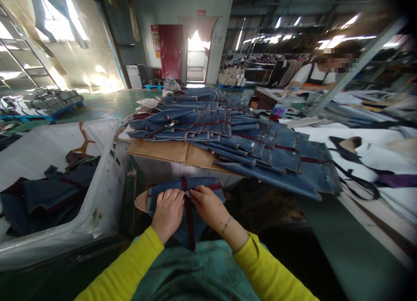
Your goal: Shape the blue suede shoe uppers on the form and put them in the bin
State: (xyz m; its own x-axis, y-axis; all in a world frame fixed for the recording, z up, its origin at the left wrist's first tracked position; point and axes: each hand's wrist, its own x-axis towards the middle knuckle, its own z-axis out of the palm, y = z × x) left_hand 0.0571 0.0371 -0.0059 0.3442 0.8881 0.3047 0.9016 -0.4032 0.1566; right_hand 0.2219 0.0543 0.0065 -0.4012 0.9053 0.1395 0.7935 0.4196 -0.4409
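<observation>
Over my lap hangs a blue fabric piece (202, 182) with a dark red strap (189, 218) down its middle and a dark red band near its top. It has a pale brown tip on the left. My left hand (169, 210) is closed on it just left of the strap, fingers together and bent over the cloth. Right of the strap, my right hand (210, 206) pinches the same cloth, fingertips at the strap. The two hands nearly meet there. Something small and pale shows between the fingertips, too small to name.
Ahead, layered blue pieces with red bands (208, 118) cover a table with cardboard (159, 151) at its edge. At left stands a white bin (110, 162) holding blue cloth. A bottle (278, 110) stands at right. Beyond it is another person (312, 75), near a slanted metal post (358, 64).
</observation>
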